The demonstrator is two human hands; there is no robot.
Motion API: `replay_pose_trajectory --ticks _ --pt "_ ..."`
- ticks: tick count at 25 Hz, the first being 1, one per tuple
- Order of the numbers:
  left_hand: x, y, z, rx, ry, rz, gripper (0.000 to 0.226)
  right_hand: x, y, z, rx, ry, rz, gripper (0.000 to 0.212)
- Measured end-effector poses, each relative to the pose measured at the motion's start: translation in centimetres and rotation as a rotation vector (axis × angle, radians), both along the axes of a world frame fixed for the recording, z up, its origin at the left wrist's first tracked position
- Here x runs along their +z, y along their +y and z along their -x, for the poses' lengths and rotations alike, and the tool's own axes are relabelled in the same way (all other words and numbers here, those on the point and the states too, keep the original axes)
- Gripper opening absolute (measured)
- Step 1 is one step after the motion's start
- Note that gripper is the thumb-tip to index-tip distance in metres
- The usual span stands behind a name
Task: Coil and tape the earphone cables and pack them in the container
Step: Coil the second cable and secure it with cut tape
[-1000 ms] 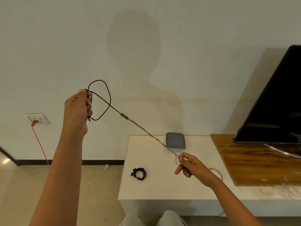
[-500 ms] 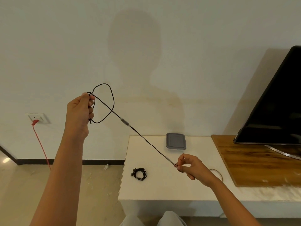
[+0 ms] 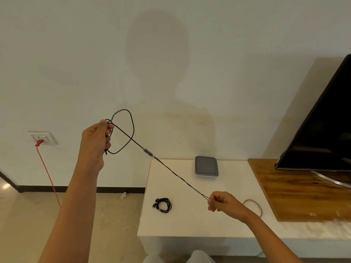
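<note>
My left hand (image 3: 96,141) is raised at the left, pinching one loop of a black earphone cable (image 3: 171,170). The cable runs taut down and to the right, past its small grey remote, into my right hand (image 3: 222,203), which pinches it just above the white table (image 3: 182,221). A second earphone (image 3: 162,205) lies coiled on the table, left of my right hand. The grey lidded container (image 3: 206,166) sits closed at the table's back edge. A thin ring, possibly tape (image 3: 253,206), lies partly hidden behind my right wrist.
A wooden board (image 3: 303,190) covers the table's right part, with a black screen (image 3: 322,130) standing on it. A red cord (image 3: 47,173) hangs from a wall socket (image 3: 42,138) at the left. Bare floor lies left of the table.
My right hand has slid along the cable, down and to the right, pulling it straight. My left hand has sunk slightly, still holding the loop.
</note>
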State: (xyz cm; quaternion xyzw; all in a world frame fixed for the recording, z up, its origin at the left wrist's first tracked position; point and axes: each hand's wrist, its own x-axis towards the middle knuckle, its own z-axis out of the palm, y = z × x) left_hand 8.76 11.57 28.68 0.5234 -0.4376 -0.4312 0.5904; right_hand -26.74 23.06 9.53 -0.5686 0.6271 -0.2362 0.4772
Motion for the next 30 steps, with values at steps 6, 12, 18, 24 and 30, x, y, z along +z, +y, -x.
replay_pose_trajectory --ticks 6,12,18,24,30 --pt "-6.3 -0.3 2.4 -0.049 -0.383 -0.181 0.034 -7.5 -2.6 1.6 -0.030 0.587 -0.168 0.012" --pt "-11.8 -1.3 3.2 -0.093 -0.492 -0.279 0.034 -12.1 -4.3 3.0 -0.042 0.571 -0.330 0.017" --pt "-14.4 -1.8 4.0 -0.115 -0.527 -0.327 0.034 -16.9 -4.5 6.2 0.029 0.592 -0.369 0.020" --pt "-16.1 -1.5 4.5 -0.109 -0.533 -0.355 0.033 -15.8 -3.6 4.9 -0.121 0.580 -0.286 0.023" --pt "-16.3 -1.2 4.6 -0.121 -0.550 -0.355 0.034 -16.1 -2.9 4.8 -0.211 0.475 -0.208 0.028"
